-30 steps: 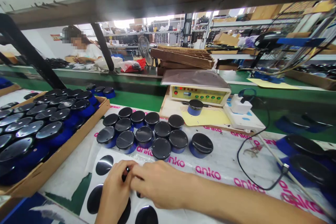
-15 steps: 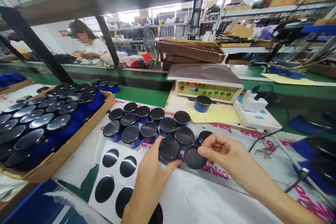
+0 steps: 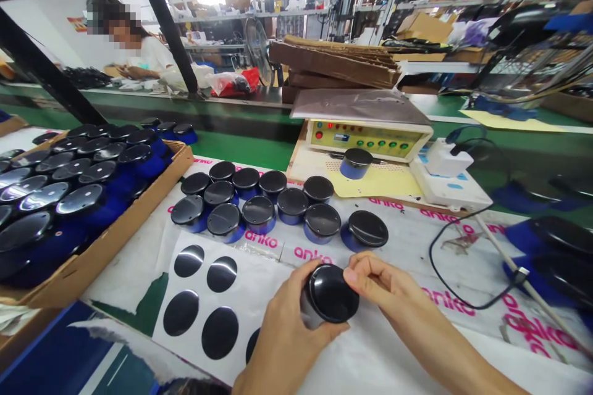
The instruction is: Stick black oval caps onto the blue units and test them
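Note:
My left hand (image 3: 290, 327) is wrapped round a round black-topped unit (image 3: 319, 315), low in the middle of the view. A black round sticker (image 3: 338, 290) lies over the unit's top, slightly off to the right. With thumb and fingertips, my right hand (image 3: 393, 290) pinches the sticker's upper right edge. To the left is a white sticker sheet (image 3: 200, 287) bearing several glossy black discs (image 3: 220, 333), partly covered by my left forearm. Just beyond my hands, several blue units with black tops (image 3: 323, 222) stand in rows.
At the left, a cardboard tray (image 3: 139, 222) is packed with more such units. A control box (image 3: 370, 136) with green buttons stands behind, one unit (image 3: 356, 163) in front of it. A power strip (image 3: 447, 185) and black cable (image 3: 445, 284) lie right. Another person (image 3: 143, 55) sits across the bench.
My left hand has drawn the unit away from the rows, towards me. My right hand has brought the sticker from beside the unit onto its top. The view has shifted slightly down.

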A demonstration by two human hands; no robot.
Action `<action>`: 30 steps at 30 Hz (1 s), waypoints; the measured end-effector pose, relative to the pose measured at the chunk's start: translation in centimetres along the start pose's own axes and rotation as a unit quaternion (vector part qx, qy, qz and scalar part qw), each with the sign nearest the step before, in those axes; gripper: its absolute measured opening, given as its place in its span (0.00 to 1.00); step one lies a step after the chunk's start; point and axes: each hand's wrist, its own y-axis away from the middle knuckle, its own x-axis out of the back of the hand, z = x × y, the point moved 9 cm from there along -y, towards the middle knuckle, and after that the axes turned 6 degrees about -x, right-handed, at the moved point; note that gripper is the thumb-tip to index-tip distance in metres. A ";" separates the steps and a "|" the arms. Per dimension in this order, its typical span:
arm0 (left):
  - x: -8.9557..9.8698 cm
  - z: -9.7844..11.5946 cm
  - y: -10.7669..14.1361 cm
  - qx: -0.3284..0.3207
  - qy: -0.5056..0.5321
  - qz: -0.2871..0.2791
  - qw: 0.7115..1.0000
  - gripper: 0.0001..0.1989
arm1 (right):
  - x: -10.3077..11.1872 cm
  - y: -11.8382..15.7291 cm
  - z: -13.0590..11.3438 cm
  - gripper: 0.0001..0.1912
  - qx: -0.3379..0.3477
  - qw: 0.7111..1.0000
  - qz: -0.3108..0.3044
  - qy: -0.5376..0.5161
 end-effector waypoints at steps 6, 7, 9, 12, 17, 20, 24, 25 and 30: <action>-0.2 -0.1 0.0 -0.006 -0.009 -0.016 1.000 0.34 | -0.3 -0.1 0.6 0.21 -0.014 1.000 -0.010 -0.004; -0.3 -0.1 0.0 -0.009 -0.010 -0.019 1.000 0.34 | -0.3 -0.1 0.6 0.21 -0.014 1.000 -0.010 -0.002; -0.3 -0.2 0.0 -0.015 -0.013 -0.020 1.000 0.34 | -0.3 -0.3 0.5 0.21 -0.013 1.000 -0.004 0.006; -0.2 -0.3 0.1 -0.020 -0.013 -0.017 1.000 0.34 | -0.3 -0.4 0.2 0.21 -0.006 1.000 0.008 0.019; -0.1 -0.3 0.2 -0.016 -0.015 -0.012 1.000 0.34 | -0.2 -0.3 -0.3 0.20 0.026 0.998 0.020 0.044; -0.1 -0.2 0.1 -0.016 -0.018 -0.016 1.000 0.34 | -0.3 -0.2 -0.5 0.19 0.050 0.997 0.023 0.052; -0.2 -0.2 0.1 -0.016 -0.022 -0.018 0.999 0.34 | -0.3 -0.1 -0.4 0.18 0.065 0.996 0.026 0.052; -0.2 -0.2 0.1 -0.016 -0.024 -0.018 0.999 0.34 | -0.3 -0.2 -0.3 0.18 0.065 0.996 0.028 0.054; -0.2 -0.4 0.1 -0.019 -0.032 -0.019 0.999 0.34 | -0.3 -0.2 -0.2 0.17 0.068 0.994 0.039 0.071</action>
